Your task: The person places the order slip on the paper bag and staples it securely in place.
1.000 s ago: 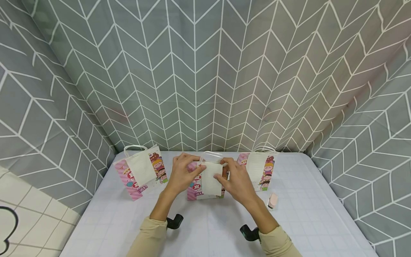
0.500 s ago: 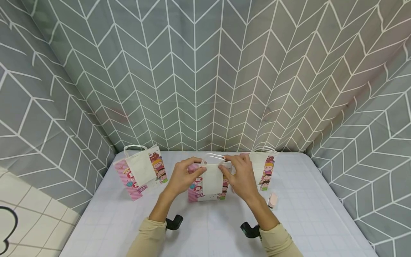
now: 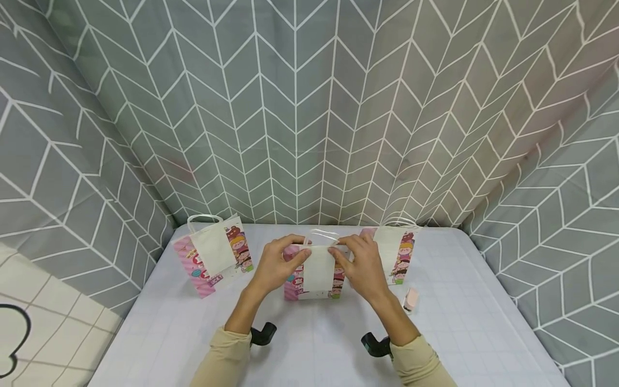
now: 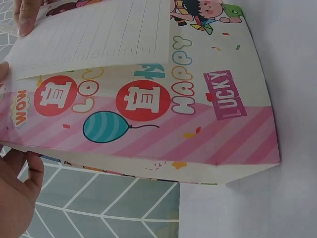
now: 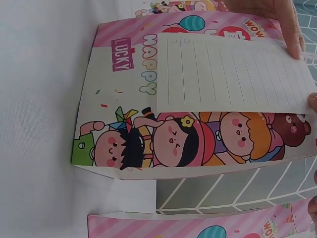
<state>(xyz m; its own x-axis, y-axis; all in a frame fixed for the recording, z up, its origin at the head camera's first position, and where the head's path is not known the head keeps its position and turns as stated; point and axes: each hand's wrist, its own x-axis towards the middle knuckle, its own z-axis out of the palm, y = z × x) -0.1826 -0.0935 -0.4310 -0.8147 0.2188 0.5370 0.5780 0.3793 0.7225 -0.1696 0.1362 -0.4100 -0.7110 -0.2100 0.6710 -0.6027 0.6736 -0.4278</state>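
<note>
A pink and white cartoon paper gift bag (image 3: 292,293) stands at the table's middle, its clear-white handle loop upright. A white lined notepaper sheet (image 3: 318,274) lies against its front, reaching up to the top edge. My left hand (image 3: 275,266) pinches the top edge left of the sheet, thumb in front and fingers behind. My right hand (image 3: 364,269) pinches the sheet's top right corner and the bag's edge likewise. In the right wrist view, the sheet (image 5: 223,74) lies over the printed front (image 5: 111,94). In the left wrist view, its lower end lifts slightly away.
Similar gift bags with white sheets on their fronts stand at the left (image 3: 186,252) and behind my right hand (image 3: 406,250). A small pale pink stapler (image 3: 410,300) lies right of my right wrist. A grey patterned curtain (image 3: 309,107) borders the white table (image 3: 309,344).
My right hand has moved its fingers from the sheet's side up to the top edge and now pinches there. The handle loop stands a little differently. My left hand keeps its grip.
</note>
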